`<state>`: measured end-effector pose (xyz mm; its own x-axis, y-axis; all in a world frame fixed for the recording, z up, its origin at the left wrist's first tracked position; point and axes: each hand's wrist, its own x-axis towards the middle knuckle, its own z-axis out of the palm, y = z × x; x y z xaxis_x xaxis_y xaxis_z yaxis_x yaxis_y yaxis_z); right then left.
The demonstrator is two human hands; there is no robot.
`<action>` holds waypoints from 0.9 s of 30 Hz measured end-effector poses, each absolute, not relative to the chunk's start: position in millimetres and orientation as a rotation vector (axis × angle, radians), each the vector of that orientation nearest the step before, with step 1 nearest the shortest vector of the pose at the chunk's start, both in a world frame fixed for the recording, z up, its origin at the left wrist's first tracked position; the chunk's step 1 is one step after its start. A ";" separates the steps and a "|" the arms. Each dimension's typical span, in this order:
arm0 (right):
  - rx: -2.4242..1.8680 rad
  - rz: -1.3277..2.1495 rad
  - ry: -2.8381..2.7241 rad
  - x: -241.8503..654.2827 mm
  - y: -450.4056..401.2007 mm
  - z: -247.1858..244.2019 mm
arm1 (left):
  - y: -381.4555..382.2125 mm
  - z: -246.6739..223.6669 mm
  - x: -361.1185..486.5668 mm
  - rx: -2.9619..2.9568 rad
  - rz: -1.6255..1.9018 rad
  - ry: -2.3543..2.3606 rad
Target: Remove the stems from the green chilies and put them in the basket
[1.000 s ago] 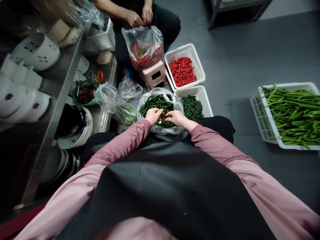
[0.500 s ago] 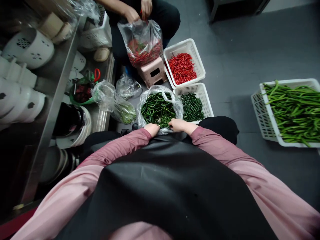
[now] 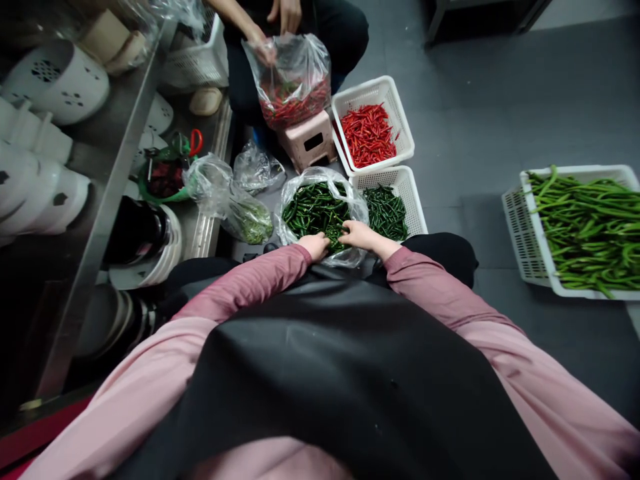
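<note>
A clear plastic bag (image 3: 286, 230) stands between my knees with its mouth rolled open, full of dark green chili peppers (image 3: 313, 207). My left hand (image 3: 316, 246) rests at the near side of the bag, its curled fingers on the peppers; what they hold is too small to make out. Opposite it, my right hand (image 3: 359, 235) reaches over the bag's right rim. Its thumb and fingers are a little apart, the tips touching the peppers. Just right of the bag, a white basket (image 3: 415, 200) contains more green chilies (image 3: 385, 212).
Across from me, a person's hand (image 3: 263, 48) is at a bag of red chilies (image 3: 295, 107) on a pink stool (image 3: 306, 143). A white basket of red chilies (image 3: 367, 137) stands beside it. Long green peppers (image 3: 593, 227) fill a basket at right. A metal shelf (image 3: 117, 157) with bowls lines the left.
Both my hands have moved slightly forward over the peppers, the left also rightward. My right fingers have spread somewhat. The other person's hands have parted, one lowering into the red chili bag.
</note>
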<state>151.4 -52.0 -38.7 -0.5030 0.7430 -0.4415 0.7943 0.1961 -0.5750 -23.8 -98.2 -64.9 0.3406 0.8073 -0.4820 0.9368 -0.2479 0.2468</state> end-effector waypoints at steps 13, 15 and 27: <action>1.878 -2.415 1.896 133.2 -63.1 -37.9 | -100.7 -36.2 -17.5 1.627 0.475 1.747; 1.910 -2.404 1.937 130.9 -64.4 -37.2 | -97.4 -34.7 -19.6 1.688 0.449 1.823; 2.124 -2.459 1.960 132.6 -48.7 -41.2 | -80.2 -27.9 -32.4 1.296 0.763 1.718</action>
<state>132.6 -48.7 -41.2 -0.2318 0.9126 -0.3367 0.1247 -0.3155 -0.9407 -32.4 -80.2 -27.9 -0.1210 0.9591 -0.2559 0.4531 0.2827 0.8454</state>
